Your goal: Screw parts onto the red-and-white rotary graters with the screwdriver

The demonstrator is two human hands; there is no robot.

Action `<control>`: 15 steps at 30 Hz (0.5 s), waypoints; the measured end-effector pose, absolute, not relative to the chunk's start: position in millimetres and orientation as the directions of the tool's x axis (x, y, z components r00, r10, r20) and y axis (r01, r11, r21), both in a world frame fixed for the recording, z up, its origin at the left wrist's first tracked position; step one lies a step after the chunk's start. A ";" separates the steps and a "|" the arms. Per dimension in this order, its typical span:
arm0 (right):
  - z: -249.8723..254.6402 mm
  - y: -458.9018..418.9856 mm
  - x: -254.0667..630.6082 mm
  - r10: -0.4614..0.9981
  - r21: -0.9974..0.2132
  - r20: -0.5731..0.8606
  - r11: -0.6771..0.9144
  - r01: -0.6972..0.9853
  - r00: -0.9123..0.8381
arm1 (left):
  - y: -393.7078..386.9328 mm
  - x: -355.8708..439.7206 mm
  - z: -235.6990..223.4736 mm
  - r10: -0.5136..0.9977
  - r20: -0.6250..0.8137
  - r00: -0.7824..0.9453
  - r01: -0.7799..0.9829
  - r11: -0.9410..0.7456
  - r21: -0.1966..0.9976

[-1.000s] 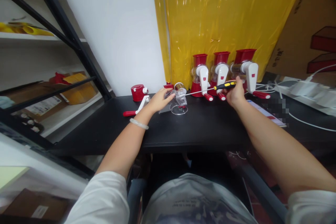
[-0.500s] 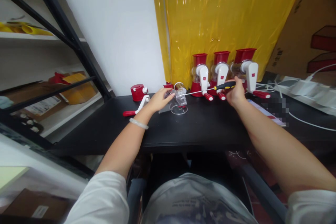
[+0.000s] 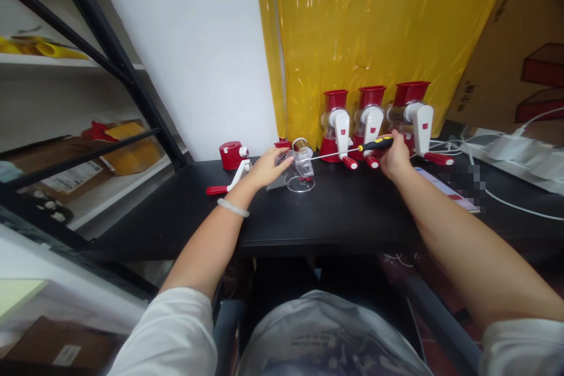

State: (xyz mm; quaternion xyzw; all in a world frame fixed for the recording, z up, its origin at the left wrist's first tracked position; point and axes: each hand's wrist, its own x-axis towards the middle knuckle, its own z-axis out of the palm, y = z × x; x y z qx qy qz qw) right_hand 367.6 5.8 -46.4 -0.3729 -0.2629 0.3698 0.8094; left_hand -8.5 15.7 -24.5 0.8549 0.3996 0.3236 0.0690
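Observation:
My left hand (image 3: 267, 168) grips a clear plastic grinder body (image 3: 301, 170) that lies on the black table (image 3: 335, 217). My right hand (image 3: 395, 158) is closed round the yellow-and-black handle of a screwdriver (image 3: 375, 144). Its thin metal shaft runs left and its tip reaches into the clear body. A white bracelet (image 3: 233, 207) is on my left wrist.
Three red-and-white hand-crank grinders (image 3: 372, 120) stand in a row at the back against a yellow plastic sheet (image 3: 374, 29). A loose red part with a white crank (image 3: 232, 161) lies at the left. White cables and a power strip (image 3: 515, 155) are at the right. A metal shelf (image 3: 66, 147) stands at the left.
The screwdriver handle has shifted very slightly in my right hand; otherwise nothing has visibly changed.

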 end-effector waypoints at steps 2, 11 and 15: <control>-46.9 5.8 367.6 0.768 -0.817 0.129 0.441 -0.371 0.627 | 15.7 -8.3 -24.6 0.729 0.497 0.471 0.640 -0.670 0.376; -43.9 5.2 363.4 0.768 -0.803 0.091 0.433 -0.409 0.634 | 16.7 -9.1 -25.8 0.724 0.499 0.475 0.638 -0.675 0.371; -41.4 2.8 363.6 0.799 -0.800 0.090 0.413 -0.435 0.594 | 17.5 -9.2 -26.3 0.727 0.498 0.472 0.642 -0.671 0.371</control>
